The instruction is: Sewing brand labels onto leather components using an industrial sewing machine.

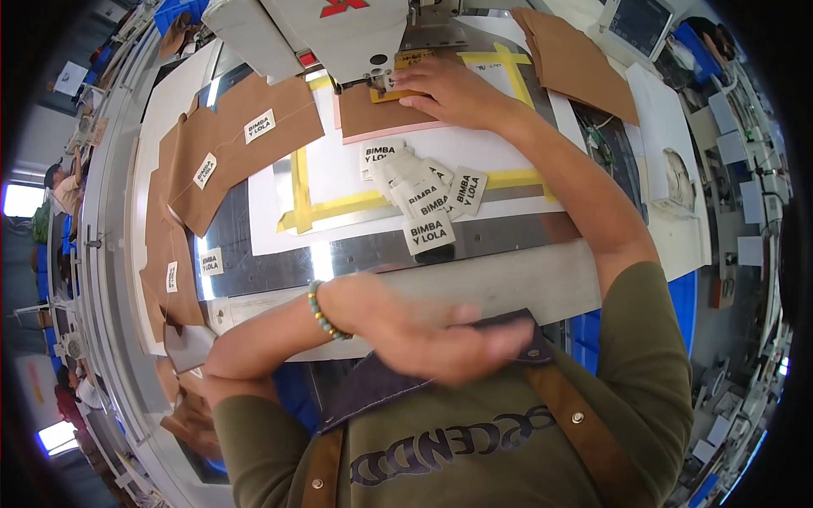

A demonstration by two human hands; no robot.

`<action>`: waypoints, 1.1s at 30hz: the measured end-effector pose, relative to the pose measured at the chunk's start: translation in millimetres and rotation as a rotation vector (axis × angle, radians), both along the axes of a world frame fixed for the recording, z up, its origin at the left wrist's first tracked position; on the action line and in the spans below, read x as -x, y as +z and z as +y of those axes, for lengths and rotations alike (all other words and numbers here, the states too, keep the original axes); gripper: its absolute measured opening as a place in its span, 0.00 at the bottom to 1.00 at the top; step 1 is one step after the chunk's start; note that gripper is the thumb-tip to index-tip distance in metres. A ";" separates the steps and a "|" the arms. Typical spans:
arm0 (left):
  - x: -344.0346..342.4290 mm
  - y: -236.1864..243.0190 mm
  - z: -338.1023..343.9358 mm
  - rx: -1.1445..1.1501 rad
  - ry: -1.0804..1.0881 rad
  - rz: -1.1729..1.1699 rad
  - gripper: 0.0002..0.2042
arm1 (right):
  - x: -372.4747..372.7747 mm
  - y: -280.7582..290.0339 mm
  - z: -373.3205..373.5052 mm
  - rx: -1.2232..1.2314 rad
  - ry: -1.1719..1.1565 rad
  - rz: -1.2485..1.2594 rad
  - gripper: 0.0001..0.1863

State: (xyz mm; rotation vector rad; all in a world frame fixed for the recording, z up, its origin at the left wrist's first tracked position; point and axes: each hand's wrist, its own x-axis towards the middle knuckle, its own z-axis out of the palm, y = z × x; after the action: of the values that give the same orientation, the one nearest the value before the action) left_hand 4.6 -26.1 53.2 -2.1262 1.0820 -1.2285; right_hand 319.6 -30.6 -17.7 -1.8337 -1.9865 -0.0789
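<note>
At twelve o'clock, shows a flat brown panel (366,124), pink along its near edge, with a partly hidden yellow template (391,96) overlapping its far side.

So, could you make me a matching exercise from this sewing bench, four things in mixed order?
1. right hand
2. left hand
3. heap of printed labels
4. beaded bracelet

A. mostly on the white sheet
B. green and yellow
C. on the yellow plate
D. blurred, before the dark apron bib

Pairs: 1-C, 2-D, 3-A, 4-B.
</note>
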 end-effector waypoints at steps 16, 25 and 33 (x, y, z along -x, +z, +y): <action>-72.7 -55.7 49.7 0.512 0.336 0.883 0.26 | -1.7 15.9 -51.8 0.059 -0.027 0.092 0.23; -68.9 -47.0 121.7 0.914 0.545 0.629 0.16 | -56.1 7.7 -92.7 -0.244 -0.265 0.234 0.20; -78.0 -68.0 159.3 0.889 0.597 0.715 0.18 | -68.0 2.4 -96.5 -0.324 -0.269 0.465 0.19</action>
State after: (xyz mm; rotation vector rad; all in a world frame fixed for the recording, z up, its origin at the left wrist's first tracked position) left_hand 82.6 133.2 -14.8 -3.3623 -0.0332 -0.6899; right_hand 387.5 -127.1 -15.3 -1.7052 -1.3224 -0.0457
